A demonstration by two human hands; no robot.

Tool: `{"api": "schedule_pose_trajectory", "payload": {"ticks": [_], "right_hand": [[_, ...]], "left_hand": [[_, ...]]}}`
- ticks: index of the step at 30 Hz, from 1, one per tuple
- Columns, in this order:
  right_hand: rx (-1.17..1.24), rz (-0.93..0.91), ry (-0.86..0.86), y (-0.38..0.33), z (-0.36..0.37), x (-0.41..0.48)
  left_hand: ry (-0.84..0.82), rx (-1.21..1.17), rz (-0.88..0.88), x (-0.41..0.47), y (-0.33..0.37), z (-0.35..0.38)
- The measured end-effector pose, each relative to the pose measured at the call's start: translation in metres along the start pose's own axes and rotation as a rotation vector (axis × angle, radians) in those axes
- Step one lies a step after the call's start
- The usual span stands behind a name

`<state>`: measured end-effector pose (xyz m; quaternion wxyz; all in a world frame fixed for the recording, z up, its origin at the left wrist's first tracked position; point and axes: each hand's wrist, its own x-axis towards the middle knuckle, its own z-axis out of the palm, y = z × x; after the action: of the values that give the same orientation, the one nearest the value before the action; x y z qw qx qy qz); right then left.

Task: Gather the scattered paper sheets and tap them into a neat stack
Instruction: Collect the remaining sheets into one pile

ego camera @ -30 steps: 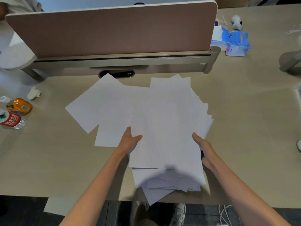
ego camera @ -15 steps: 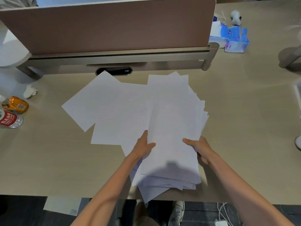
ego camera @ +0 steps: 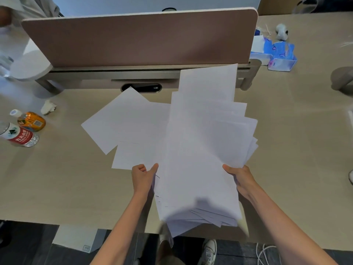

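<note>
The left hand (ego camera: pixel 143 177) and right hand (ego camera: pixel 241 179) are clamped on the fanned paper stack (ego camera: pixel 200 159). Loose sheets (ego camera: pixel 122 121) are spread on the bench (ego camera: pixel 57 178).

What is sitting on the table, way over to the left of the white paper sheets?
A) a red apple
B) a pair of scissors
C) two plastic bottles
C: an orange-labelled plastic bottle and a red-labelled plastic bottle sit on the beige wooden table, left of the white paper sheets.
</note>
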<state>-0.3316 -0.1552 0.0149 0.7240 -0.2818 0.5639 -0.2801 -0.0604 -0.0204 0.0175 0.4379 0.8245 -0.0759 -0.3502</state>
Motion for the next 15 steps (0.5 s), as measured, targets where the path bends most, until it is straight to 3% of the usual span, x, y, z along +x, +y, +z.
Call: {"api": "schedule_pose_trajectory", "payload": {"ticks": [2, 6, 13, 15], "right_hand": [[0.018, 0.013, -0.024, -0.002, 0.001, -0.002], [-0.003, 0.037, -0.065, -0.006, 0.004, -0.005], [-0.1, 0.034, -0.2, -0.021, 0.013, 0.004], [-0.122, 0.034, -0.23, -0.024, 0.017, 0.007]], "left_hand": [[-0.016, -0.145, -0.117, -0.002, 0.006, -0.004], [-0.29, -0.433, -0.243, -0.005, 0.02, -0.016], [-0.23, -0.217, -0.06, 0.032, 0.053, -0.036], [-0.297, -0.203, -0.017, 0.04, 0.067, -0.046]]}}
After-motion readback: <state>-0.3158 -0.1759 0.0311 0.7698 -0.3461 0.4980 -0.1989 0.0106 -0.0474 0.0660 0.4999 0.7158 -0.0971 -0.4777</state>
